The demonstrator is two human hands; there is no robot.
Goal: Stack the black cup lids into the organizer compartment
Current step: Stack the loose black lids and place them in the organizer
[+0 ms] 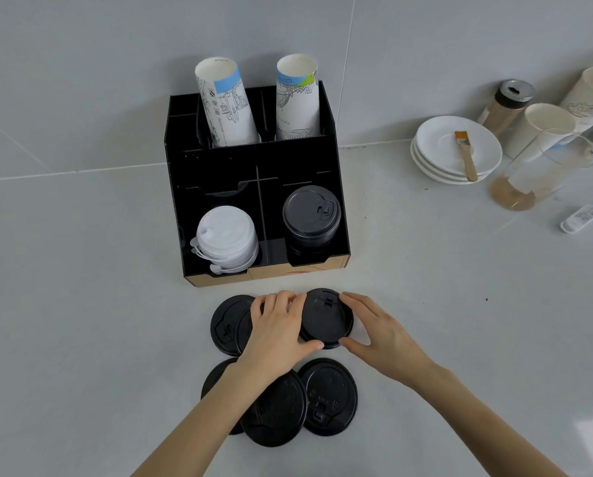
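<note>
loose lids point(329, 395) lie nearest on the tabletop point(81, 339). beyond, left hand point(277, 330) and right hand point(379, 333) have fingers spread, clamped on 1 black lid point(324, 318); organizer point(253, 173) stack point(311, 215) lies straight ahead.

A pale grey counter point(81, 321) carries everything, meeting a tiled wall at the back. A black organizer point(219, 166) stands on it against the wall. Just in front of the organizer, black lids point(326, 397) lie loose on the counter in two overlapping groups, one nearer the organizer, one nearer the person. To the right sit a stack of white saucers point(436, 160), a shaker jar point(504, 108), white paper cups point(542, 129), a clear glass point(535, 177) lying tilted, and a small white object point(578, 218), too blurred to tell.
</note>
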